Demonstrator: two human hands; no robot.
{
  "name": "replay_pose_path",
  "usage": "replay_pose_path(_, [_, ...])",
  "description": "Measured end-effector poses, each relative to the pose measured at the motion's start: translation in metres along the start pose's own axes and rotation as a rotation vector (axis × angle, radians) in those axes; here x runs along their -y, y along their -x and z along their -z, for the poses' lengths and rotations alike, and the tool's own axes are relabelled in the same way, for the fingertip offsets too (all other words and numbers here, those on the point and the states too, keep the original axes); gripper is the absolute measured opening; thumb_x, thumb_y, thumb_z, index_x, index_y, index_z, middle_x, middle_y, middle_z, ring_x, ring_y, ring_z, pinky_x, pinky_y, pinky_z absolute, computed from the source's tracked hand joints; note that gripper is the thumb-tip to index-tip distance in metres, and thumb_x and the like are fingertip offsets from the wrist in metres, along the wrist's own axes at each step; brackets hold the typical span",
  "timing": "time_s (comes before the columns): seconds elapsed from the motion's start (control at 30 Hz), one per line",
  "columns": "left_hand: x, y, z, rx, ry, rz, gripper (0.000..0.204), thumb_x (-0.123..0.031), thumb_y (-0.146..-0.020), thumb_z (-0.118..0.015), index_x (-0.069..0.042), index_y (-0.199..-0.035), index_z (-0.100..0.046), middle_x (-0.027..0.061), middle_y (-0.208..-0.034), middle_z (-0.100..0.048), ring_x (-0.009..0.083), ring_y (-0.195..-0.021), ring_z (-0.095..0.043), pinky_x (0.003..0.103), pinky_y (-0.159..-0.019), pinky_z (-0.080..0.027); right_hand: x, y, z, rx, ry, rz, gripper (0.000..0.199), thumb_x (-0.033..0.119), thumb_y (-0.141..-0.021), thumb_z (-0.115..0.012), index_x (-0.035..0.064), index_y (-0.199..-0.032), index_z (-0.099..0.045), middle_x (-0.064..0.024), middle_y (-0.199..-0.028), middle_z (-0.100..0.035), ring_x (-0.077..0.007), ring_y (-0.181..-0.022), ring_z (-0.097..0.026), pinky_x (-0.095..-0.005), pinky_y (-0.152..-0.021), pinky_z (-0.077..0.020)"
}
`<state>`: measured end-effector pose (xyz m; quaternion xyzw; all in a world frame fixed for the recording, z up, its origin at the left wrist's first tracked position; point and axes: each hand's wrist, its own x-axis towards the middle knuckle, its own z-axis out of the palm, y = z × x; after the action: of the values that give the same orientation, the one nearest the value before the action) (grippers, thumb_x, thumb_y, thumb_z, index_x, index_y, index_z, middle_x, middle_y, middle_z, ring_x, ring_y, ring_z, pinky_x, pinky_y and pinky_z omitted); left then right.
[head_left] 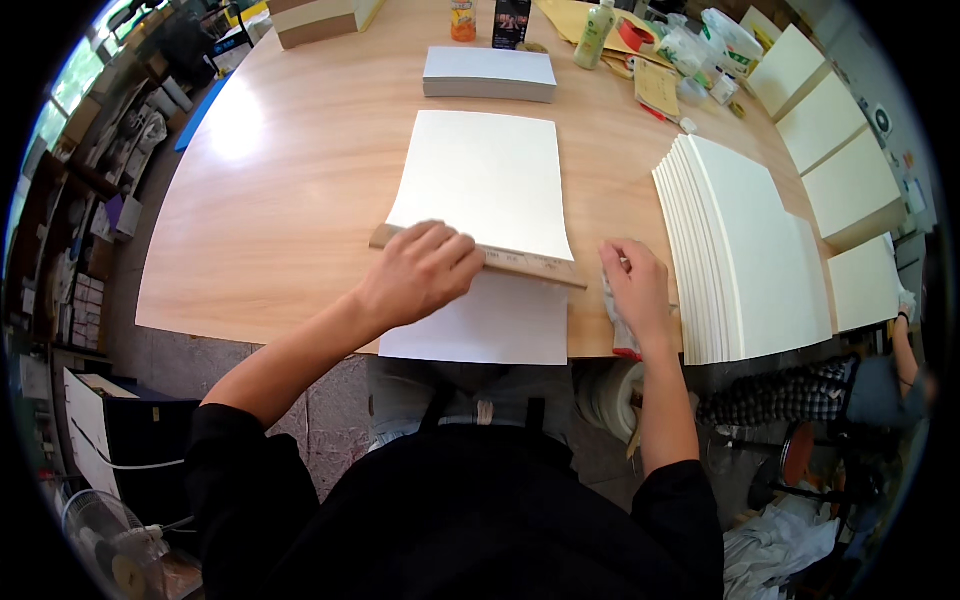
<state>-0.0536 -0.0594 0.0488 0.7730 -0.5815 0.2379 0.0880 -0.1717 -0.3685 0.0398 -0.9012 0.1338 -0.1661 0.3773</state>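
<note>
My left hand (425,268) is closed over a long wooden strip (535,268), which lies slantwise across the paper. Beyond the strip, a cream sheet (485,180) spreads flat on the table, its near edge meeting the wood. On the near side, a white sheet (490,325) reaches to the table's front edge. To the right, my right hand (638,285) has its fingers curled in, and what they hold, if anything, is hidden. Beside and partly under it lies a white cloth piece with a red edge (622,325), perhaps a work glove.
Fanned cream boards (740,250) pile up at right, with several cream blocks (850,190) along the right edge. A thick paper stack (488,78) stands ahead. Farther back are an orange bottle (463,20), green bottle (594,35) and red tape roll (635,35). Another person (885,385) is at far right.
</note>
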Motion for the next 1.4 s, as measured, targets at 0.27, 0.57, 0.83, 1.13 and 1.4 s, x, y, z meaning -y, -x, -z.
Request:
replay_pose_path(0.27, [0.021, -0.001, 0.024, -0.077, 0.006, 0.169, 0.009, -0.008, -0.089, -0.071, -0.008, -0.097, -0.067, 0.0042, -0.100, -0.072, 0.0242, -0.099, -0.072, 0.041, -0.093, -0.058, -0.023, -0.101, -0.060, 0.475, -0.609, -0.717, 0.039, 0.040, -0.106, -0.062, 0.0031, -0.091, -0.063, -0.0015, -0.072, -0.060, -0.0088, -0.050, -0.041, -0.0249, -0.042, -0.0283])
replay_pose_path(0.57, [0.048, 0.160, 0.066, -0.043, -0.032, 0.381, 0.015, -0.004, -0.089, -0.073, -0.006, -0.103, -0.071, 0.0075, -0.118, -0.075, 0.0295, -0.120, -0.070, 0.046, -0.104, -0.054, 0.073, -0.117, -0.181, 0.750, -0.410, -0.374, 0.029, 0.027, -0.106, -0.065, 0.0008, -0.096, -0.075, -0.0079, -0.082, -0.075, -0.0063, -0.053, -0.054, -0.0232, -0.040, -0.0351])
replay_pose_path(0.83, [0.047, 0.304, 0.098, 0.068, -0.124, 0.766, 0.022, -0.002, -0.086, -0.071, -0.009, -0.107, -0.071, 0.0099, -0.136, -0.068, 0.0329, -0.135, -0.061, 0.048, -0.110, -0.050, 0.202, -0.089, -0.305, 0.901, -0.253, -0.204, 0.028, 0.019, -0.101, -0.061, -0.0037, -0.092, -0.074, -0.0119, -0.079, -0.078, -0.0169, -0.058, -0.069, -0.0352, -0.053, -0.0563])
replay_pose_path(1.13, [0.049, 0.329, 0.128, 0.173, -0.037, 1.001, 0.031, -0.006, -0.081, -0.073, -0.005, -0.111, -0.066, 0.0123, -0.132, -0.067, 0.0371, -0.125, -0.063, 0.047, -0.106, -0.052, 0.256, -0.073, -0.347, 0.891, -0.065, -0.110, 0.031, 0.024, -0.102, -0.056, 0.0001, -0.093, -0.074, -0.0104, -0.082, -0.079, -0.0201, -0.065, -0.073, -0.0371, -0.071, -0.0616])
replay_pose_path(1.4, [0.046, 0.327, 0.119, 0.192, -0.118, 1.059, 0.029, -0.025, -0.092, -0.070, -0.003, -0.109, -0.063, 0.0148, -0.128, -0.064, 0.0370, -0.125, -0.057, 0.048, -0.107, -0.046, 0.210, -0.047, -0.217, 0.356, -0.036, 0.433, 0.031, 0.040, -0.101, -0.065, 0.0096, -0.105, -0.073, -0.0149, -0.088, -0.077, -0.0372, -0.084, -0.075, -0.0490, -0.075, -0.0572])
